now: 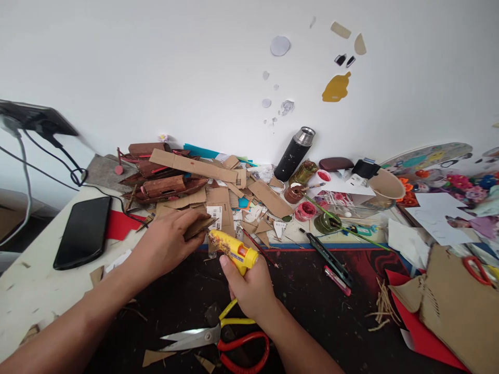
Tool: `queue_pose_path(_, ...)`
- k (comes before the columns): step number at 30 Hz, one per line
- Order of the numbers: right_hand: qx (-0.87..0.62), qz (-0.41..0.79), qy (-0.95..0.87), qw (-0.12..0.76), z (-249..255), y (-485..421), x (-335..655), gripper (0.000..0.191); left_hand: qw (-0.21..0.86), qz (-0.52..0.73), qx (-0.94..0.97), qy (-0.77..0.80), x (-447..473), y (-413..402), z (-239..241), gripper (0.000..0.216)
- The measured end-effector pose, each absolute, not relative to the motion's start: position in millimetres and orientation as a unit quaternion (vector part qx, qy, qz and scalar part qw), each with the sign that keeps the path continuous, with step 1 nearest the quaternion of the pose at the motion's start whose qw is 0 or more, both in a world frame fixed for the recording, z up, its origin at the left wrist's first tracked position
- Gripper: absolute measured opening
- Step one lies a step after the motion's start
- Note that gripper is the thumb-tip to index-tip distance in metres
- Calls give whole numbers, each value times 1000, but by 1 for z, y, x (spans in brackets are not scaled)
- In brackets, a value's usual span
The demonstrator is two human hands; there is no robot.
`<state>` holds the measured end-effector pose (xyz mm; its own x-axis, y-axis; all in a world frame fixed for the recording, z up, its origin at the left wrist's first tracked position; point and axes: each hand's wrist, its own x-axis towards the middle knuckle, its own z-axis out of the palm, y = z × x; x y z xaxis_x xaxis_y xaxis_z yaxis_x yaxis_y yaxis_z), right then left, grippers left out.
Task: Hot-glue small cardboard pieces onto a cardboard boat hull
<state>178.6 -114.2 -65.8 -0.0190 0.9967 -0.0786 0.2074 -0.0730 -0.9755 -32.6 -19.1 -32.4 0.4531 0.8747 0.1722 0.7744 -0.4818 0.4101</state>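
Observation:
My right hand point(253, 288) is wrapped round a yellow hot glue gun point(231, 248), its nozzle pointing up and left. My left hand point(167, 239) is closed on a small brown cardboard piece point(200, 227), whose pointed end sticks out to the right. The nozzle is close to this piece; whether they touch I cannot tell. Below the glue gun lie scissors point(210, 336) with red and yellow handles, blades apart. Just beyond my left hand, brown model boats point(167, 187) stand against the wall.
Cardboard strips point(195, 165) and scraps lie heaped behind my hands. A black thermos point(294, 154) stands near paint jars point(305, 211). A utility knife point(327, 257) rests on the dark mat point(312, 322). A phone point(82, 232) is at left, red paper and cardboard point(460, 306) at right.

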Motion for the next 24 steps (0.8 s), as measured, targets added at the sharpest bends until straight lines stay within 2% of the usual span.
queue_pose_path(12,-566,478,-534,406,-63,-119,177,36,133,175,842,492,-34,-20,-34,30)
queue_pose_path(24,-547,476,-530,439,-65,-119,176,42,127,179,843,492,-32,-20,-34,34)
